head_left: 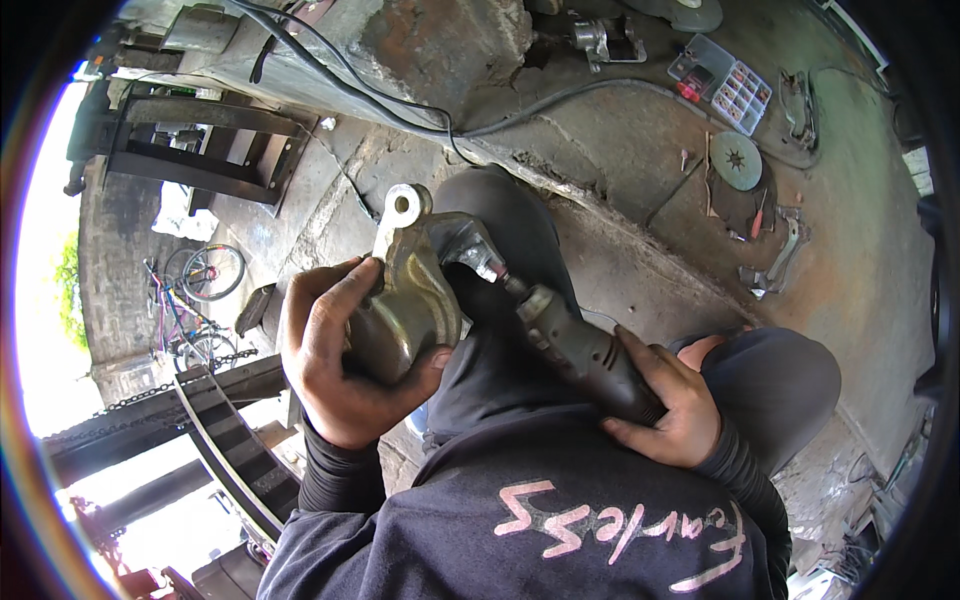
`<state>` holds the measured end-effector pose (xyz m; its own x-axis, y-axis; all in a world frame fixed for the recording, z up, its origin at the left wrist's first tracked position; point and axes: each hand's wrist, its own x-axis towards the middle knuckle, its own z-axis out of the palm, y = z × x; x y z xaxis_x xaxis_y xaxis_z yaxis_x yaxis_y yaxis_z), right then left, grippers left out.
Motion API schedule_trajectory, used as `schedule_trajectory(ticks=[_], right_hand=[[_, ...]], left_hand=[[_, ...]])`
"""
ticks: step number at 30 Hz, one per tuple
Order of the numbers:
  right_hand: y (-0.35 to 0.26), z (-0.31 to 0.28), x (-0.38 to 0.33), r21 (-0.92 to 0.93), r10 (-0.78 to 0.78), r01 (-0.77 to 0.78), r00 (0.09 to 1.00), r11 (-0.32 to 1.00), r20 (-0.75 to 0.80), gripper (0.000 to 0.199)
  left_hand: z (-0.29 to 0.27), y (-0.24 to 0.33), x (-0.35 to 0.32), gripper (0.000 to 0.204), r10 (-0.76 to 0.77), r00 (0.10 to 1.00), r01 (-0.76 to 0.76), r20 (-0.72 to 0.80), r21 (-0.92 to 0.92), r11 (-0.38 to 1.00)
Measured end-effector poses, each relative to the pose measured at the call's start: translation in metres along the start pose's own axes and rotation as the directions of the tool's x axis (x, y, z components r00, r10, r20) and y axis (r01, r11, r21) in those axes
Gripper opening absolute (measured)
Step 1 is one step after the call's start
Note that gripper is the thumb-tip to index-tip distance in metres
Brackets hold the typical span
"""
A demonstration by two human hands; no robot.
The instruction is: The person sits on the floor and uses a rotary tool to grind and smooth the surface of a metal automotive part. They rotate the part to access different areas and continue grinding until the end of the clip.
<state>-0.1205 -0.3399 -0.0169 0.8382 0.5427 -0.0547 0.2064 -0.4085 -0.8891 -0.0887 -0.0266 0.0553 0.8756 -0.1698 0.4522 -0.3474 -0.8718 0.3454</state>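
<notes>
The cast metal part (410, 300) is dull grey-gold with a shiny silver lug; the rotary tool (580, 350) is dark grey. Sleeves are black, the floor (850, 260) stained grey-brown.

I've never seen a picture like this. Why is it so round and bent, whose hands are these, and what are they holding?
The picture comes from a wide fisheye camera worn on a person's head, looking down at their own hands; that lens bends straight edges near the rim. There is no machine arm here, only two bare hands.

The left hand grips a cast metal part with a round hole in its upper lug. The right hand holds a slim dark rotary hand grinder, its tip right at the part.

The person crouches on a rough concrete floor. Farther off lie a clear compartment box of small parts, a round grinding disc and a black cable. At the left edge stands a bicycle.
</notes>
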Motion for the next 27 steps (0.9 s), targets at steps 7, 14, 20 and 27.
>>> schedule_trajectory(ticks=[7,14,20,27], right_hand=[[0.01,-0.002,-0.003,0.328,0.075,-0.016,0.983,0.945,-0.168,0.085],[0.014,0.002,-0.004,0.626,0.308,-0.218,0.951,0.749,-0.037,0.083],[0.018,0.005,0.011,0.449,0.226,-0.228,0.972,0.864,0.058,0.082],[0.004,-0.005,0.021,0.129,0.172,-0.19,0.976,0.973,0.136,0.077]], left_hand=[[-0.001,-0.045,-0.016,0.08,-0.145,0.988,0.129,-0.053,-0.237,0.963],[0.013,-0.101,-0.045,0.097,-0.306,0.944,0.21,-0.121,-0.495,0.843],[0.034,-0.161,-0.045,0.099,-0.328,0.945,0.232,0.007,-0.724,0.65],[0.06,-0.18,0.02,0.077,0.101,0.97,0.174,0.219,-0.925,0.337]])
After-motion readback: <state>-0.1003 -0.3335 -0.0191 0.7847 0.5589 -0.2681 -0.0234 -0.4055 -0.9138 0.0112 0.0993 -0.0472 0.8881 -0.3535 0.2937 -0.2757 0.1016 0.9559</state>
